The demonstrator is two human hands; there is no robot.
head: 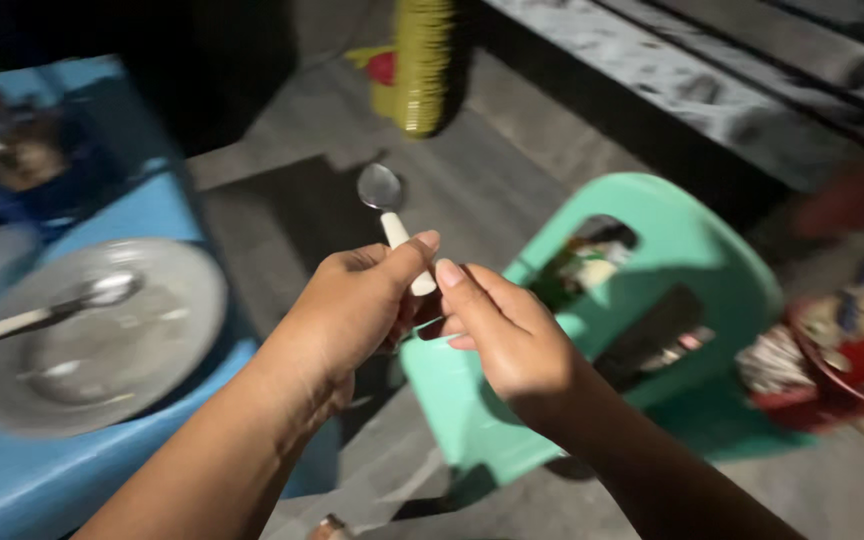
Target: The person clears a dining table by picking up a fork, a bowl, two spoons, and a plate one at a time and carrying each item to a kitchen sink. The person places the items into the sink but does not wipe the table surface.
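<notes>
The left hand (357, 305) holds a spoon (392, 215) by its pale handle, the fingers (414, 248) curled tight around it with the thumb pressed along the top, so the metal bowl of the spoon points up and away from the body. The right hand (507, 335) sits just beside it, its fingers bent inward and its thumb tip touching the lower end of the handle; whether it truly grips the handle I cannot tell. Both hands hover in the air above the floor (512, 190), between the blue desk (102, 470) on the left and a green plastic stool (682, 270) on the right.

On the blue desk lies a round metal plate (152, 350) with a second spoon (52, 310) resting across it, its bowl near the plate's middle and its light handle running off to the left. Farther back on the desk stand some dark, blurred containers. The floor is grey concrete, dimly lit, with deep shadow at the upper left. A yellow-green broom (422, 60) stands at the top, near a speckled grey ledge (692, 90). A red basket (842, 370) with mixed contents sits at the right, beside the stool.
</notes>
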